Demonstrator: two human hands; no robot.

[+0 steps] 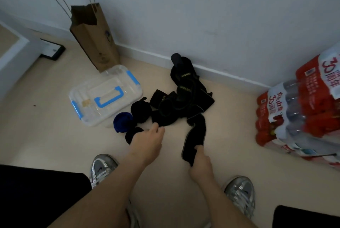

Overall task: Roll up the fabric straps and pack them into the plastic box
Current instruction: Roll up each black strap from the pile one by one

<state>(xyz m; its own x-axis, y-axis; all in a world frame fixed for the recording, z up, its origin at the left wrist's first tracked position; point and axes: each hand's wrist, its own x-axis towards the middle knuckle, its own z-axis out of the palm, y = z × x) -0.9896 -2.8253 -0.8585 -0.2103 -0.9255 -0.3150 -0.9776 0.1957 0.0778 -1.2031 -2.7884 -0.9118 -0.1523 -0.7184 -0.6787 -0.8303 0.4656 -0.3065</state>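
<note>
A tangle of black fabric straps (pixel 185 97) lies on the floor by the wall. One long black strap (pixel 196 132) runs from the pile toward me, and my right hand (pixel 200 159) grips its near end. My left hand (pixel 147 141) hovers over a rolled black strap (pixel 131 135), fingers curled near it; whether it holds the roll I cannot tell. Another rolled black strap (pixel 140 110) and a rolled blue strap (pixel 122 122) sit beside the clear plastic box (pixel 104 97), whose lid with blue handle and latches is closed.
A brown paper bag (pixel 93 38) stands against the wall behind the box. Shrink-wrapped packs of bottled water (pixel 301 115) are stacked at the right. A black-framed panel (pixel 53 51) lies at the left. My two silver shoes (pixel 103 169) are on the floor near me.
</note>
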